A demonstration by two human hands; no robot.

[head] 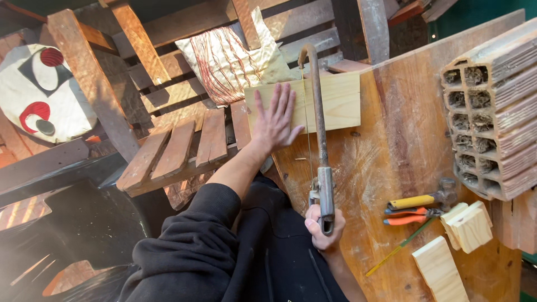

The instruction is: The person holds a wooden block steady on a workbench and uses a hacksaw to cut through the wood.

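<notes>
My left hand lies flat with fingers spread on a pale wooden board that overhangs the left edge of a worn wooden workbench. My right hand grips the handle of a metal-framed hacksaw. The saw's thin blade runs down through the board just right of my left hand, and its curved frame end rises above the board's far edge. My black sleeve covers the left arm.
A hollow clay brick stands at the bench's right. A yellow-handled hammer, orange-handled pliers, a thin stick and cut wood blocks lie near it. Slatted chairs and cushions stand left.
</notes>
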